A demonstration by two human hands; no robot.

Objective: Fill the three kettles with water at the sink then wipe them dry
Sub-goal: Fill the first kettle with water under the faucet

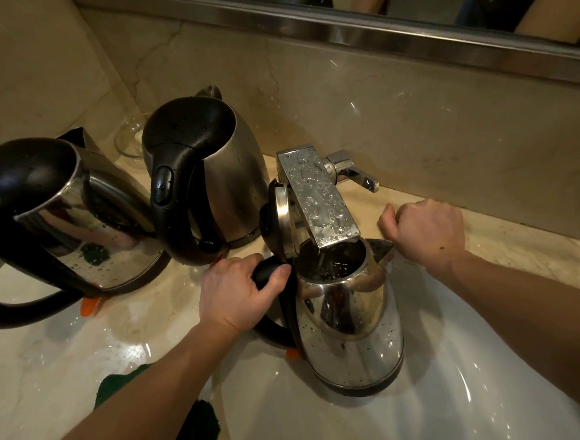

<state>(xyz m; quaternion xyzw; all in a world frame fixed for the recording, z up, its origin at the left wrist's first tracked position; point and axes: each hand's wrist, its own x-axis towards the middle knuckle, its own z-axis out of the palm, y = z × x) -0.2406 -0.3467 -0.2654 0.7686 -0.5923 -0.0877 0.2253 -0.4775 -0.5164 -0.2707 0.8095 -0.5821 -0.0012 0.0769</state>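
Note:
A steel kettle (350, 322) with its lid flipped open stands in the white sink (465, 396), mouth right under the wet chrome faucet spout (318, 197); water shows inside it. My left hand (238, 292) grips its black handle. My right hand (426, 231) hovers as a loose fist beside the kettle's spout, below the faucet lever (354, 172), holding nothing that I can see. Two more steel kettles with black handles stand on the counter at left: one in the middle (217, 176) and one at the far left (76, 221), both lids down and speckled with drops.
A dark green cloth (197, 432) lies on the wet marble counter (68, 355) under my left forearm. A clear glass dish (128, 138) sits behind the kettles. A mirror with a metal ledge (371, 32) runs along the back wall.

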